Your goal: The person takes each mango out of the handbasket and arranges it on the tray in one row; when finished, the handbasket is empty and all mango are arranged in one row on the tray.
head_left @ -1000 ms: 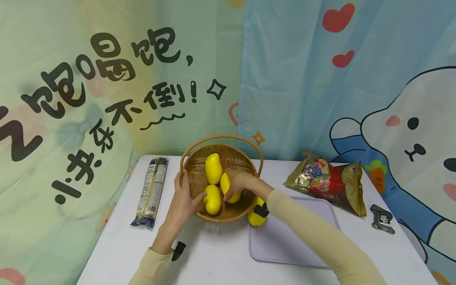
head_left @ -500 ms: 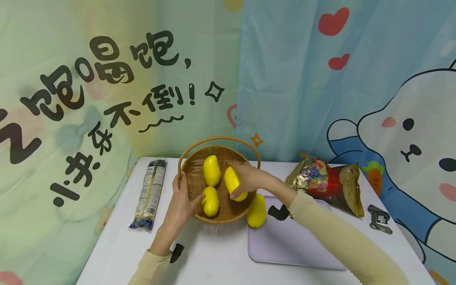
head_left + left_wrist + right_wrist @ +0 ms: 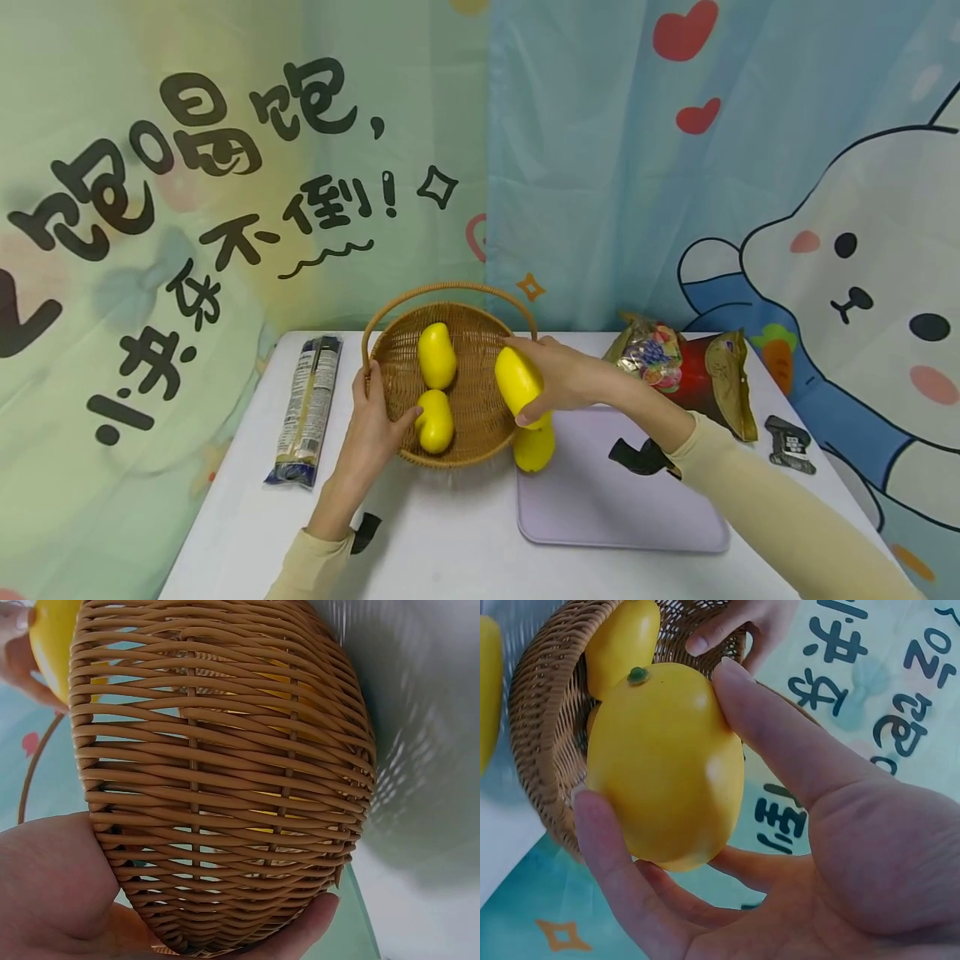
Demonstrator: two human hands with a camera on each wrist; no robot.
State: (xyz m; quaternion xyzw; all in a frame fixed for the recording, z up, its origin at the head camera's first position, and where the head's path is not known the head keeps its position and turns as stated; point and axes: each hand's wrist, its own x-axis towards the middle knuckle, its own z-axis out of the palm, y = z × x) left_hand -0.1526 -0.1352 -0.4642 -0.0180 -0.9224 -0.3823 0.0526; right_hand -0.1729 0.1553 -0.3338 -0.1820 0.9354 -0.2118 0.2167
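Note:
My right hand [image 3: 566, 379] grips a yellow mango [image 3: 517, 385] above the right rim of the wicker basket [image 3: 476, 375]. In the right wrist view, thumb and fingers curl round this mango [image 3: 667, 769], its green stem end showing. My left hand [image 3: 375, 433] holds the basket's left side, thumb over the rim. The left wrist view shows fingers along the outside of the basket wall [image 3: 225, 757]. Two more mangoes lie in the basket, an upper mango [image 3: 437, 356] and a lower mango [image 3: 436, 423]. Another mango [image 3: 534, 452] rests at the left edge of the lilac tray [image 3: 622, 504], partly hidden by the held one.
A long clear packet with dark ends [image 3: 303, 408] lies on the table's left. Behind the tray sits a red and gold bag [image 3: 697, 367], with a small black packet [image 3: 790, 444] to its right. The arched basket handle [image 3: 450, 286] stands up; a printed curtain [image 3: 585, 167] hangs behind.
My right hand has lifted a mango from inside the basket and carried it right, over the rim towards the tray. The left hand keeps its hold on the basket.

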